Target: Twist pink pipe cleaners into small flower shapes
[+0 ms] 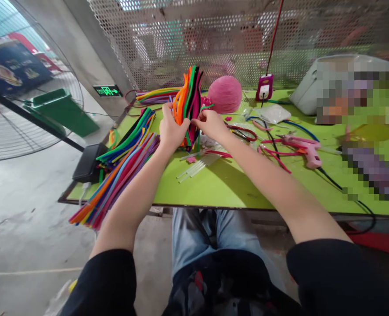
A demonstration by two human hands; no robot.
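Observation:
A bundle of pipe cleaners [191, 96], in orange, green, black and magenta, stands nearly upright over the green table. My left hand [174, 127] is wrapped round it from the left, its thumb across the front. From the right, my right hand [210, 124] pinches at the bundle's edge with thumb and finger together. What lies between those fingertips is mostly hidden, but it appears to be a pipe cleaner of the bundle. Behind the right hand sits a ball of pink yarn [225, 94]. Clear glue sticks [197, 166] lie just below the hands.
More pipe cleaners [125, 175] lie at the left, overhanging the table edge [214, 206]. A black box [88, 162] is beside them. A pink glue gun [304, 147] with its cord rests at the right. A purple power socket [264, 87] and perforated metal panel [168, 39] stand behind.

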